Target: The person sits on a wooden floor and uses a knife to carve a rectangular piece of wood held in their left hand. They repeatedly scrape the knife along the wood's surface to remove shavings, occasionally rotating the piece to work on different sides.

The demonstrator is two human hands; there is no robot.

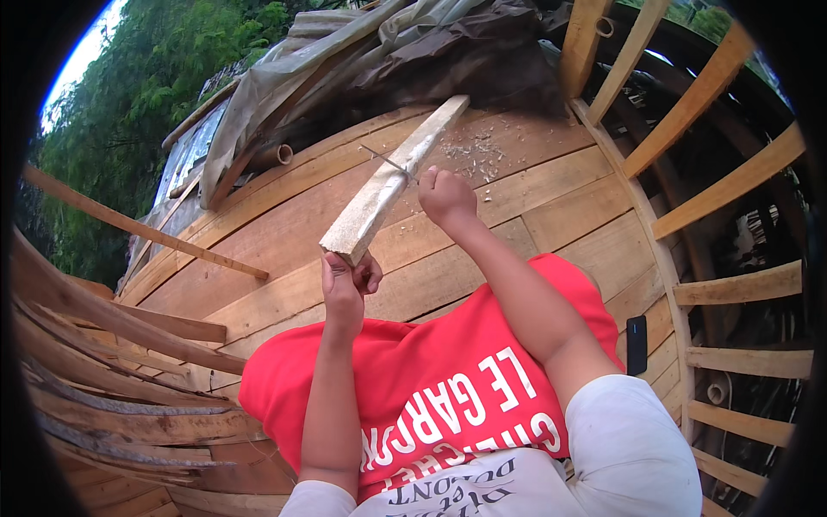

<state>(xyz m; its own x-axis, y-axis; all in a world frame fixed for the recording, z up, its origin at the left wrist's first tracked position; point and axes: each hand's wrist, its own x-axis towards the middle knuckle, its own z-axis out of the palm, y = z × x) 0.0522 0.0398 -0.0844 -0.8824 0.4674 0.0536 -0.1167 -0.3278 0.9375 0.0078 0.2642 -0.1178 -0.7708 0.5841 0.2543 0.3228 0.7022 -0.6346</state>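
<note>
So the pale, squared wooden beam (pixel 382 191) has its near end right in the left fingers and angles up and away from them, its far end well beyond both hands. Left hand (pixel 345 295) is clamped around that end, thumb on one side, curled fingers on the other. Right hand (pixel 447 196) is a closed fist just beside the beam, on the thin dark blade (pixel 382 158) lying across the wood ahead of it; the handle's hidden. My worry: if the blade skids toward the body, the left fingers are in line, or the beam could roll since just one end is held. Left forearm comes nearly straight up, right one slants inward. Curly wood shavings (pixel 487 148) lie beyond the right knuckles on the brown plank floor (pixel 560 191).
</note>
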